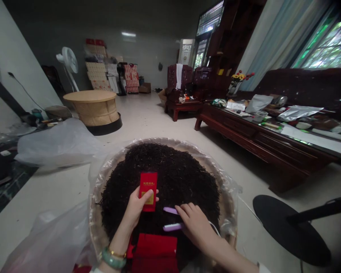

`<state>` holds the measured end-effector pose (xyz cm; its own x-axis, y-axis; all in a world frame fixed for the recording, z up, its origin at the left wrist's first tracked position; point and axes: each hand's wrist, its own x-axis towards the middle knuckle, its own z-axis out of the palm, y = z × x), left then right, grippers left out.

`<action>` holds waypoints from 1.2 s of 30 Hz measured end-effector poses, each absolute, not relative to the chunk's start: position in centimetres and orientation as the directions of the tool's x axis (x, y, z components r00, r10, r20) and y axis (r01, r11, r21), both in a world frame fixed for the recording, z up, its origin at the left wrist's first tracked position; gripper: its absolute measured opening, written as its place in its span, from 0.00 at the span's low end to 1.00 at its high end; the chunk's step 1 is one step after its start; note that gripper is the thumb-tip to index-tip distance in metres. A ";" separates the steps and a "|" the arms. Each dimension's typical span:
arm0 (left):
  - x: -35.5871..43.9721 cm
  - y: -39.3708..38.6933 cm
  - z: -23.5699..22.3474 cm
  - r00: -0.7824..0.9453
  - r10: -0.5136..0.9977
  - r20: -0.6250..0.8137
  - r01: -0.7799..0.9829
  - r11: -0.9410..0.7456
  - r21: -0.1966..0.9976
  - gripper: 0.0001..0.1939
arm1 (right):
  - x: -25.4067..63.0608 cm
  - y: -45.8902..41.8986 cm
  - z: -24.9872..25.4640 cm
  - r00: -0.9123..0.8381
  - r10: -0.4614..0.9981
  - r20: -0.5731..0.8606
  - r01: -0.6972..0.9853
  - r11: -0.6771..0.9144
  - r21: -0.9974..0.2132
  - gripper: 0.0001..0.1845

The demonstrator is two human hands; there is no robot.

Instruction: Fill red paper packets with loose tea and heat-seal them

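There are two hands, the left hand [135, 212] with one red packet [148, 191] and the right hand [194, 223] beside two lilac bars [172, 226]. One round basket [159, 146] lies below them, with at least two red packets [156, 245] at its near edge; folds hide the exact number. The left wrist wears one green bangle [113, 258] and one gold bracelet [117, 253]. Farther off stand one fan [69, 62], one round table [89, 96] and one long table [244, 129].

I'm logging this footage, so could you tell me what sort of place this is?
It looks like a home living room also used for handling tea: a carved dark-wood sofa, a large round bamboo tray heaped with what seem to be loose dark tea leaves, and stacked packaging cartons against the far wall.
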<state>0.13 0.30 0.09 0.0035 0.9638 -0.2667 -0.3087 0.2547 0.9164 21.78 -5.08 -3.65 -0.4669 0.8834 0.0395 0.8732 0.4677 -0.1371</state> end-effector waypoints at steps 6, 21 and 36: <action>-0.2 -0.4 0.4 0.111 0.972 -0.208 -0.354 0.234 0.906 0.29 | 23.5 -3.6 0.9 -0.464 0.884 0.052 0.624 0.368 -0.689 0.27; 0.9 -0.9 -1.0 0.259 0.954 -0.150 -0.287 0.224 0.931 0.28 | 19.9 1.2 5.6 -0.602 0.789 0.122 0.487 0.484 -0.727 0.16; 1.1 -0.9 -1.2 0.225 0.951 -0.210 -0.197 0.255 0.947 0.25 | 21.5 0.8 2.7 -0.626 0.780 -0.001 0.506 0.404 -0.762 0.25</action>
